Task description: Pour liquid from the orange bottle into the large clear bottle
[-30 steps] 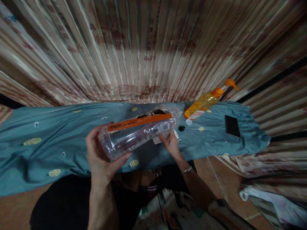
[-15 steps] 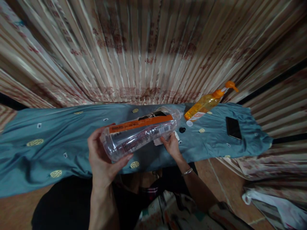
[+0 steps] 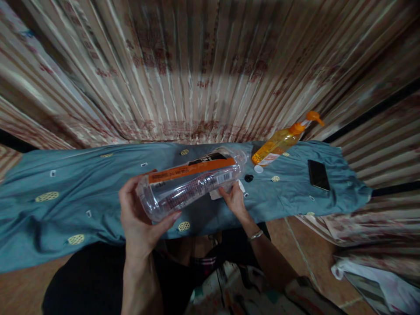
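A clear plastic bottle [image 3: 193,186] with an orange and black label lies tilted across the middle, its uncapped-looking neck toward the right. My left hand [image 3: 139,218] is wrapped round the base end, thumb below and fingers behind. Under the neck end, my right hand [image 3: 234,199] touches the bottle; most of its fingers are hidden behind it. A white piece [image 3: 215,194], perhaps paper or cloth, shows around the right fingers, and I cannot tell whether it is held. Just right of the neck are a small black cap-like piece [image 3: 249,178] and a white disc [image 3: 258,169].
An orange pump bottle [image 3: 277,144] with yellow-orange liquid stands behind and to the right. Farther right lies a black phone [image 3: 318,175]. A blue-green cloth with pineapple prints [image 3: 108,197] covers the narrow table. Pleated curtains [image 3: 183,78] hang close behind and at the sides.
Almost nothing differs. Both hands keep the clear bottle in the same pose, and the whole view has shifted very slightly.
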`<state>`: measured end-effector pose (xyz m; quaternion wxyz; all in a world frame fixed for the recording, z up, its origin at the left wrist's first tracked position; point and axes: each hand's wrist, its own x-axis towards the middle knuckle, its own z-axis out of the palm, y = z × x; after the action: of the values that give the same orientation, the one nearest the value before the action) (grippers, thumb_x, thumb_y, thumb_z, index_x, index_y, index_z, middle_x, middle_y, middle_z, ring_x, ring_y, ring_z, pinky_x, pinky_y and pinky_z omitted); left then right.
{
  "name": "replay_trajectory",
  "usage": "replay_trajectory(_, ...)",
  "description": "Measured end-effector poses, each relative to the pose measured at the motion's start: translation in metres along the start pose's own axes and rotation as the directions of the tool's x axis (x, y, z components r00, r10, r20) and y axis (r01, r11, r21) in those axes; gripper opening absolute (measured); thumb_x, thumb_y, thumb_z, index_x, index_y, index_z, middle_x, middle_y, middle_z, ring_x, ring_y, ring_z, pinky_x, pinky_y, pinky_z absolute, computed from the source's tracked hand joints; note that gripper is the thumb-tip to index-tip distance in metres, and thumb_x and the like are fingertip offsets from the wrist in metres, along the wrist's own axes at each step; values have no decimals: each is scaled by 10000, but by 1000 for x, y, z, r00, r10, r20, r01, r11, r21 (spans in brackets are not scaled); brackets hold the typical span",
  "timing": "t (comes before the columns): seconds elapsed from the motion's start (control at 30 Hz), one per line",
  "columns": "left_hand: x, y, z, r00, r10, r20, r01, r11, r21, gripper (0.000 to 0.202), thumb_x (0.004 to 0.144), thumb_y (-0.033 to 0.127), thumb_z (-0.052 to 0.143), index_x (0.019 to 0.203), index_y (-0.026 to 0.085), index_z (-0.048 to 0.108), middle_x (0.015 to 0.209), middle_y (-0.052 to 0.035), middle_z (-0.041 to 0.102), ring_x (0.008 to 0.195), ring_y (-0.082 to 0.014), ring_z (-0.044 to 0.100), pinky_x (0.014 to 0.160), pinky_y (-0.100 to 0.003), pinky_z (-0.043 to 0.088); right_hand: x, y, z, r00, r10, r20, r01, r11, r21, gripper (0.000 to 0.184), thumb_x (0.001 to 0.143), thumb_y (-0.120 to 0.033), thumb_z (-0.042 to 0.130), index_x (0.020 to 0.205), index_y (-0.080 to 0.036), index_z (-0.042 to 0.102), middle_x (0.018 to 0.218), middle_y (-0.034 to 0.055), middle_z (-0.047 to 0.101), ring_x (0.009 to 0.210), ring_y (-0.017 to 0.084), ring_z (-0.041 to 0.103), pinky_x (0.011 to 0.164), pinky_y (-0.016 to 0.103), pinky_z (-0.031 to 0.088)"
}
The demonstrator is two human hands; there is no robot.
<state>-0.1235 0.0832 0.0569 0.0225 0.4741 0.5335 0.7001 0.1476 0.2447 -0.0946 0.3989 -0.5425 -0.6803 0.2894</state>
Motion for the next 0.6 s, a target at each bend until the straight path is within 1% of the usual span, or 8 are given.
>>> replay_trajectory(0.07,0,0,0,1000,-5,-4,5,1000,-6,1046,644,756,1174,1499,324,753,1438,-105,864,1300,-381,881,1092,-553,763,0,1,1,999,34,1,-34,999,25,444,929,-528,899,1255,-272,740,1103,104,842,1125,410,853,1023,566,732)
replay_trajectory(0.13,0,1,0,1000,-15,0,15,1000,-12,1027,661,747,1169,1500,324,752,1447,-107,864,1302,-381,884,1096,-554,765,1,2,1,998,57,-6,-57,998,41,458,906,-526,911,1248,-275,738,1106,93,830,1130,405,847,1051,582,730)
replay_trajectory(0.2,1,2,1,1000,-17,4,17,1000,-17,1004,674,724,1170,1498,325,757,1450,-105,863,1305,-375,883,1097,-543,767,1,3,2,998,58,-15,-57,997,43,448,900,-534,914,1228,-287,737,1106,79,821,1132,397,837,1060,590,732)
replay_trajectory(0.3,1,5,1,1000,-22,4,22,1000,-19,1009,647,696,1187,1484,329,760,1446,-103,859,1306,-380,882,1099,-549,770,0,3,3,998,59,-25,-58,997,44,429,908,-557,917,1207,-310,733,1099,58,822,1125,385,824,1061,587,736)
replay_trajectory(0.4,2,8,1,999,-46,0,46,999,-12,1017,620,690,1196,1468,336,761,1435,-101,854,1291,-387,882,1097,-573,774,0,3,3,998,57,-30,-55,997,50,414,918,-551,924,1207,-320,739,1116,71,837,1127,389,823,1056,574,739)
replay_trajectory(0.47,1,8,1,998,-58,2,58,998,-10,1006,627,687,1192,1469,347,759,1438,-98,850,1297,-389,878,1109,-588,772,0,2,3,998,58,-26,-57,997,55,407,925,-540,918,1221,-321,747,1134,80,844,1142,393,826,1061,571,738)
replay_trajectory(0.6,1,4,0,999,-32,11,32,999,-9,1001,649,680,1184,1491,353,751,1443,-101,841,1312,-395,875,1113,-601,774,0,0,1,998,68,-6,-68,996,50,410,935,-534,885,1254,-312,754,1128,71,831,1187,407,834,1061,590,732)
